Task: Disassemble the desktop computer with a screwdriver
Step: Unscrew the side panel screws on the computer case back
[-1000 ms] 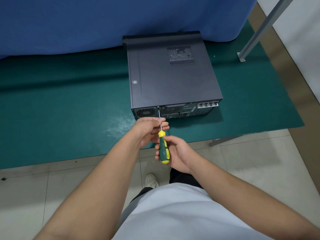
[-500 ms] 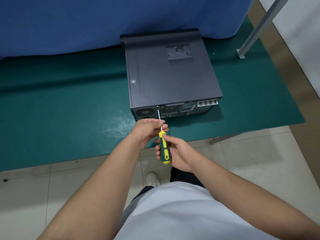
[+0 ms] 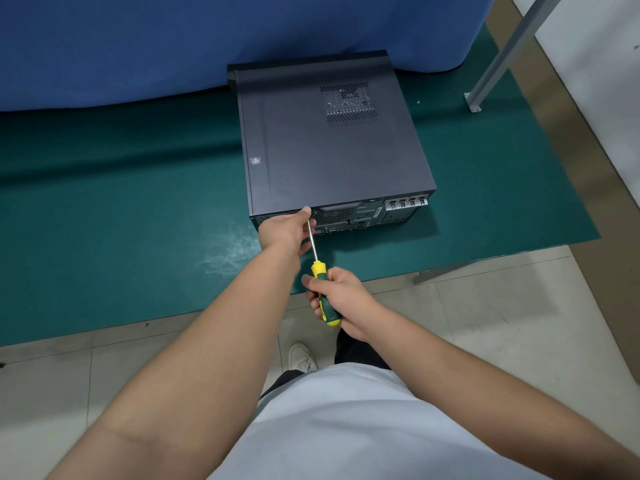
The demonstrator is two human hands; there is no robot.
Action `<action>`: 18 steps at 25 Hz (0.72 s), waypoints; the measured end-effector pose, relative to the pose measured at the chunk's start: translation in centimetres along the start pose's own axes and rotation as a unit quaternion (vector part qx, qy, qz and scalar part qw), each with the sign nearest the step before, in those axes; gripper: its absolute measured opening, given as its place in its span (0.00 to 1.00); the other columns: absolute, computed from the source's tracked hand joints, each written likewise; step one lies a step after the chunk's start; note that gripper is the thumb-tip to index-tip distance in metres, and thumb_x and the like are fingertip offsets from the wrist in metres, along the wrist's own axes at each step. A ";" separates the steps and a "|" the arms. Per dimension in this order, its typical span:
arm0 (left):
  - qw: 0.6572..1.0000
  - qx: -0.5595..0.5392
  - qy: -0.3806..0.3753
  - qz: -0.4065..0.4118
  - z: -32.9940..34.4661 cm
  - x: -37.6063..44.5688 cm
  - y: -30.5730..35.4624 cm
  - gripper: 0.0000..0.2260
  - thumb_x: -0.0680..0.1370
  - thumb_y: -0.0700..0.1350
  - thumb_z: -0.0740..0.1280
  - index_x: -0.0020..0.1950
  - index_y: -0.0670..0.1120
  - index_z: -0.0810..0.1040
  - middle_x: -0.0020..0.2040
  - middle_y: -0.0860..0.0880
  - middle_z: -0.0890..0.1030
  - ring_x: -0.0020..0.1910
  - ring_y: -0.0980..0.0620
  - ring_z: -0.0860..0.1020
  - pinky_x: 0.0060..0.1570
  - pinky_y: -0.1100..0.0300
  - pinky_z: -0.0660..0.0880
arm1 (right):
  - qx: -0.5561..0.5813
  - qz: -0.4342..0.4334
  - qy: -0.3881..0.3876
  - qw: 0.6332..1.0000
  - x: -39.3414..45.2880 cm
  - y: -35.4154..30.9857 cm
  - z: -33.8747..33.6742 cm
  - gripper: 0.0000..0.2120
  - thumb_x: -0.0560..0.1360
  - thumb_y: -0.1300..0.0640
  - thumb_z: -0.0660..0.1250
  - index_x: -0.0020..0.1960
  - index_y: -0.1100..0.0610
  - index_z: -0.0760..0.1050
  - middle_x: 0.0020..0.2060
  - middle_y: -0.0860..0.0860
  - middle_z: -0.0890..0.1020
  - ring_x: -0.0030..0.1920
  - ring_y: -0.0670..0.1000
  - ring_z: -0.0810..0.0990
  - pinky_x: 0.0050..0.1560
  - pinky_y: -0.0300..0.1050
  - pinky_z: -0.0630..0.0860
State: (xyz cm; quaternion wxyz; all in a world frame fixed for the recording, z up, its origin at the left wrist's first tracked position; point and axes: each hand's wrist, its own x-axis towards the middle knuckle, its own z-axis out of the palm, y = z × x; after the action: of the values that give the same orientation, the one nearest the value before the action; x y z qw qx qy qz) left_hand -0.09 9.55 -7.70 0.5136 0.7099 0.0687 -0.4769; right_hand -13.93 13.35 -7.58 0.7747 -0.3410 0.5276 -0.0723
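Where perforated metal shows, slim screwdriver (image 3: 320, 285).

The desktop computer (image 3: 332, 147) lies on the mat (image 3: 121, 188), curtain (image 3: 138, 46) behind it

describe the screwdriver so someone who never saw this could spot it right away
Find the dark computer case lying flat on the green mat. At its near edge a thin metal shaft runs back past the left hand to the screwdriver, whose handle the right hand grips. That yellow and green handle is the only brightly coloured thing there.
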 end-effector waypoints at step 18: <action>0.999 -0.041 -0.023 -0.014 -0.1 -1.1 -0.2 0.06 0.82 0.44 0.67 0.52 0.44 0.83 0.44 0.48 0.88 0.47 0.51 0.87 0.46 0.56 0.83 | 0.002 -0.047 0.039 0.998 -0.1 0.7 -0.1 0.12 0.79 0.62 0.71 0.55 0.59 0.67 0.39 0.57 0.78 0.32 0.49 0.77 0.33 0.44 0.77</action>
State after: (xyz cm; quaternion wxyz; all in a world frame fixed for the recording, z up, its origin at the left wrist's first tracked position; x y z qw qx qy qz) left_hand -0.71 10.09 -7.00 0.5373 0.6758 0.0865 -0.4971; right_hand -14.23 13.86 -7.96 0.7499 -0.3612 0.5405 -0.1228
